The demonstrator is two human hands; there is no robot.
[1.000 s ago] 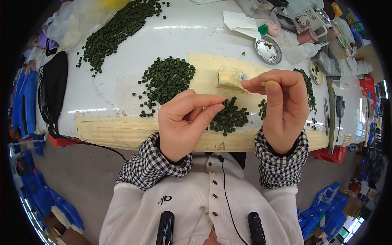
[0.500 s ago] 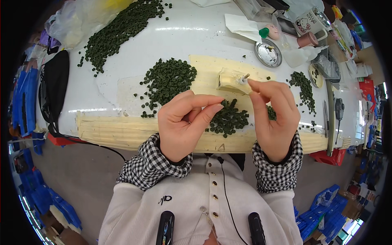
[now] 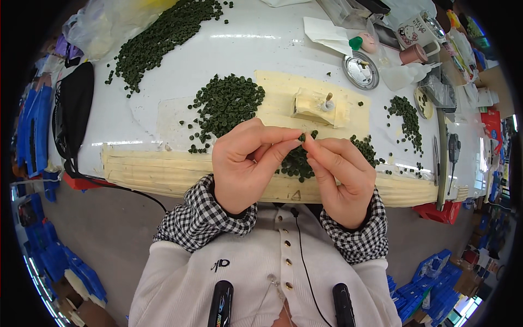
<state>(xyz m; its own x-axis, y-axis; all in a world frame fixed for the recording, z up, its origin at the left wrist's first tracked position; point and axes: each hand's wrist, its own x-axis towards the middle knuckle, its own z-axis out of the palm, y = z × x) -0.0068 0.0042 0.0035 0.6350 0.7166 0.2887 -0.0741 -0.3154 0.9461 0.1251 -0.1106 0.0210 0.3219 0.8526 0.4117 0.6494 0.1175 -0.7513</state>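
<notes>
My left hand (image 3: 248, 163) and my right hand (image 3: 340, 174) meet fingertip to fingertip above the table's front edge, pinching one small dark green piece (image 3: 302, 137) between them. Right under the hands lies a heap of the same green pieces (image 3: 297, 163) on a tape-covered board (image 3: 272, 103). Beyond the fingers stands a small taped block with an upright pin (image 3: 321, 106). A larger heap of green pieces (image 3: 226, 103) lies to the left of it.
A long spread of green pieces (image 3: 163, 35) runs along the far left; a smaller heap (image 3: 406, 111) lies at the right. A round metal tin (image 3: 360, 70), cups and clutter stand at the far right. A black pouch (image 3: 73, 109) hangs at the left edge.
My right hand came back from the pin block toward me and joined the left hand's fingertips over the near heap. The left hand stayed nearly still.
</notes>
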